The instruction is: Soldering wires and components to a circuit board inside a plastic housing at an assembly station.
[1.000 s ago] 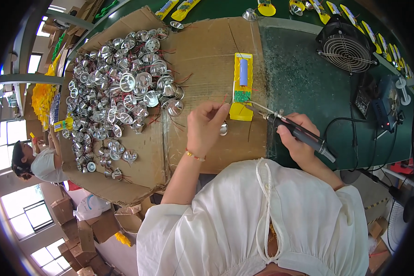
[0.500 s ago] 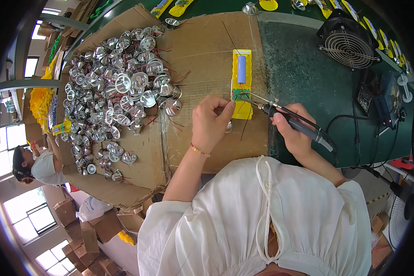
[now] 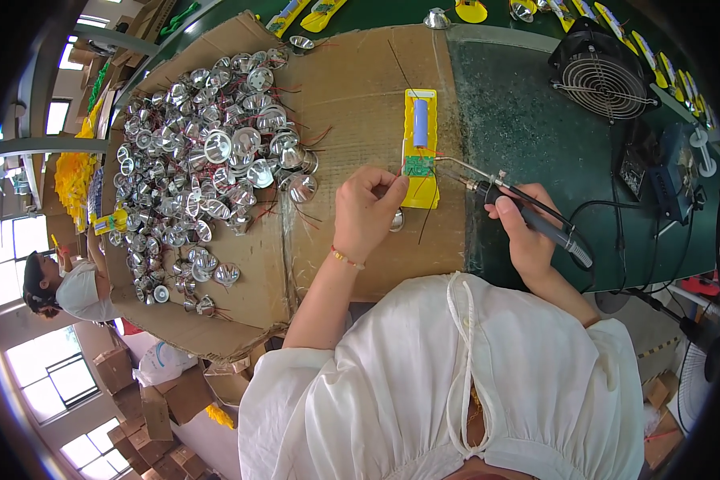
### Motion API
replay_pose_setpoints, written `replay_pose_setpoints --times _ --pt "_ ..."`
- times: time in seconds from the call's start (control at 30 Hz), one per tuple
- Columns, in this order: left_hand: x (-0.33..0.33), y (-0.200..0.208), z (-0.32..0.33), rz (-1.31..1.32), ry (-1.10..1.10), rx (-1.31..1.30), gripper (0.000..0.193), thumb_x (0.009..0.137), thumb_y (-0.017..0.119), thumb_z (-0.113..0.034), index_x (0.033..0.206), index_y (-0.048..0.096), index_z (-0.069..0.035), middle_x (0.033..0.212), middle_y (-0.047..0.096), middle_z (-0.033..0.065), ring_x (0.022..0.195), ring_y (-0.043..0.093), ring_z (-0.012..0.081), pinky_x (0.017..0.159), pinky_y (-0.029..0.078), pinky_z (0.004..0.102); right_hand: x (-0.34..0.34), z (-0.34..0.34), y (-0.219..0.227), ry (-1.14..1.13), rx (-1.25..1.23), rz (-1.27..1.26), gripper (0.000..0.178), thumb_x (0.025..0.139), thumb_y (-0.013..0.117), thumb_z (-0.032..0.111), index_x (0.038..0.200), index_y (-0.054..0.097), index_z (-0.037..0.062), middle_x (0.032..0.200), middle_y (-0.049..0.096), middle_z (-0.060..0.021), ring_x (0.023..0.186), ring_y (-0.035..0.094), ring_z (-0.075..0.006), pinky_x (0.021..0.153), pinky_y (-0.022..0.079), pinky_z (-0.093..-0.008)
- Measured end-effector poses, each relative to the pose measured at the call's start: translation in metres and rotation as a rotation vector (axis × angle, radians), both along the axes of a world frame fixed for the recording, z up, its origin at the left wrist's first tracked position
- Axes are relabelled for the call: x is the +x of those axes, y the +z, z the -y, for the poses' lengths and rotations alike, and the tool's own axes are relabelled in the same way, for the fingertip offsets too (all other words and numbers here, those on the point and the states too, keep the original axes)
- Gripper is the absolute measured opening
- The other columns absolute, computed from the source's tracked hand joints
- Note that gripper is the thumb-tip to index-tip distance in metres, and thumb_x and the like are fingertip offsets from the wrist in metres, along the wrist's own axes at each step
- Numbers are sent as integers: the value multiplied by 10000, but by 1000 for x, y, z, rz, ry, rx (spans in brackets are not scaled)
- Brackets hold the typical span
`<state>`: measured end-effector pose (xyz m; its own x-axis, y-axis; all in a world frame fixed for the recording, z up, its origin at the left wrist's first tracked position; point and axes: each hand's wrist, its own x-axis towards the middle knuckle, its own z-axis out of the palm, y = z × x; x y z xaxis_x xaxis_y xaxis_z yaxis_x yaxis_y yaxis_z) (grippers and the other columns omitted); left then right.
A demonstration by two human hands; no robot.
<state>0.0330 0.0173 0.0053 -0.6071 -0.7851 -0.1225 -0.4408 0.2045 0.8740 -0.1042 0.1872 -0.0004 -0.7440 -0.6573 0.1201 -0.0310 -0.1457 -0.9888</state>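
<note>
A yellow plastic housing (image 3: 422,190) lies upright in front of me on flattened cardboard. It holds a lilac cylindrical battery cell (image 3: 420,124) and a small green circuit board (image 3: 418,166), with thin red and black wires around them. At the board's left edge, my left hand (image 3: 366,206) pinches what looks like a thin wire, mostly hidden by the fingertips. A silver reflector cup (image 3: 397,221) sits partly behind that hand. My right hand (image 3: 528,232) grips a soldering iron (image 3: 536,218) with a thin metal solder-feed tube (image 3: 466,166). Its tip is right of the board, apart from it.
A cardboard box (image 3: 248,316) full of silver reflector cups with wires stands at left. A black fan with a wire guard (image 3: 604,84) and a blue-black powered unit (image 3: 672,188) with cables are at right. More yellow housings (image 3: 324,12) line the far edge. Another person (image 3: 76,288) is at far left.
My right hand has drawn the soldering iron back to the right, off the circuit board, which now shows more fully. My left hand has stayed in nearly the same place.
</note>
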Motion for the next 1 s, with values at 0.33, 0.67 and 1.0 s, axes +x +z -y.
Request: replay_pose_setpoints --times 0.33,0.67,1.0 --pt "3 -2 -7 -225 -68 -120 94 766 668 -70 807 649 12 781 572 67 619 548 110 545 432 219 0 -7 0 64 68 -85 132 821 598 67 875 537 -37 767 604 -109 673 599 -141 627 500 -255" --pt "-8 -2 -8 -105 -117 -496 86 690 698 -89 742 653 -37 762 550 60 668 535 216 568 444 307 0 -5 3 70 115 -136 139 820 601 71 881 540 -39 780 611 -114 684 599 -139 617 498 -252" --pt "-8 0 -8 -160 -30 -187 74 715 676 -66 738 640 -6 773 564 82 635 580 191 566 467 277 2 -5 2 58 103 -147 154 815 610 85 872 537 -38 769 611 -116 671 597 -138 620 490 -248"
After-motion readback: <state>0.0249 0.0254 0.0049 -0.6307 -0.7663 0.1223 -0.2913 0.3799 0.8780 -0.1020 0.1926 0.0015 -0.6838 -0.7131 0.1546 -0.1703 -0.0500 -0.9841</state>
